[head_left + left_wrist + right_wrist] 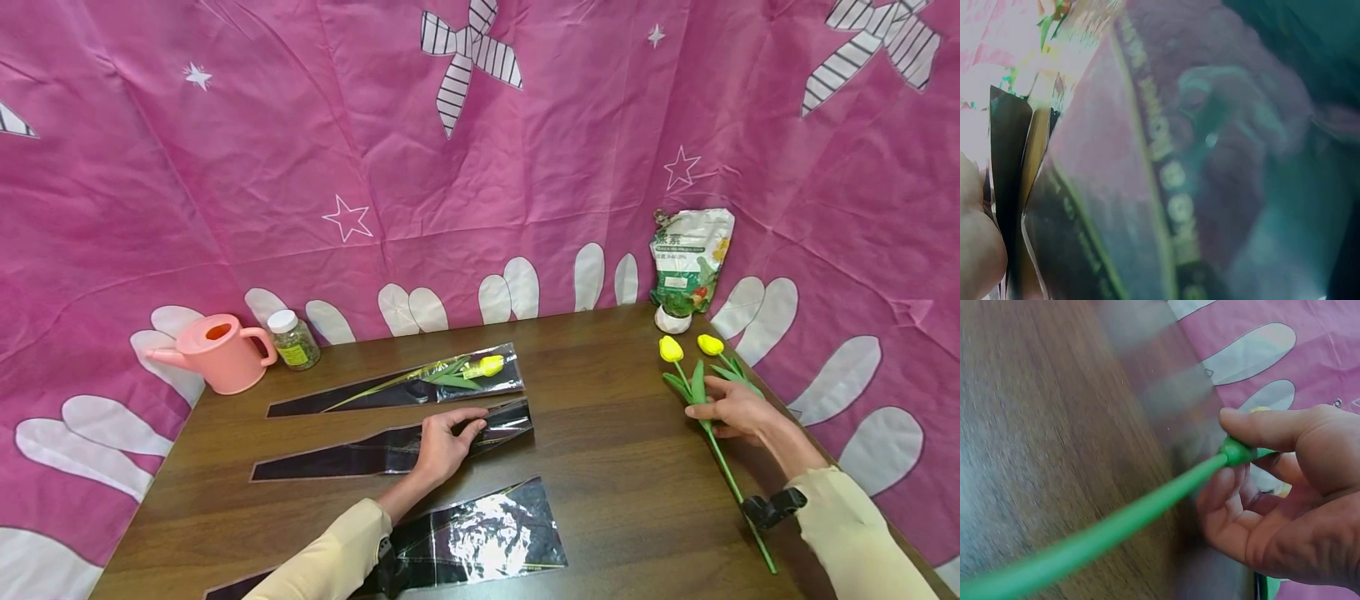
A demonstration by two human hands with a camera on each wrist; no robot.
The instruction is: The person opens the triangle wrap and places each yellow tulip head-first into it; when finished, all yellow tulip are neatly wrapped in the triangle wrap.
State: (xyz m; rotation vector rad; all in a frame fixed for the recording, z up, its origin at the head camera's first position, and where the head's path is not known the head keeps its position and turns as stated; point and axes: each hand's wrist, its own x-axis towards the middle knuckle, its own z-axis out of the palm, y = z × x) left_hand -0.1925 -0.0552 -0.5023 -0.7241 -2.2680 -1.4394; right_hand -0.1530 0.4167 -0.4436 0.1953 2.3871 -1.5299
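Right hand [738,408] pinches a tulip [698,387] by the stem near its leaves, over the table's [600,467] right side. Left hand [444,446] pinches the middle sleeve [330,457] near its wide end. Second tulip [710,345] just beyond right hand, partly hidden. Left forearm crosses front sleeve [480,542]; back sleeve [401,390] has a tulip inside. Watering can [225,358] and jar [295,342] back left, bag [690,254] back right. Bag: big Chinese characters, fine print too small. Jar's yellow label unreadable. Sleeve lettering blurred in left wrist view.

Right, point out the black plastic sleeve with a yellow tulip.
The black plastic sleeve farthest back: a yellow tulip shows there; none shows in the middle sleeve or nearest sleeve.
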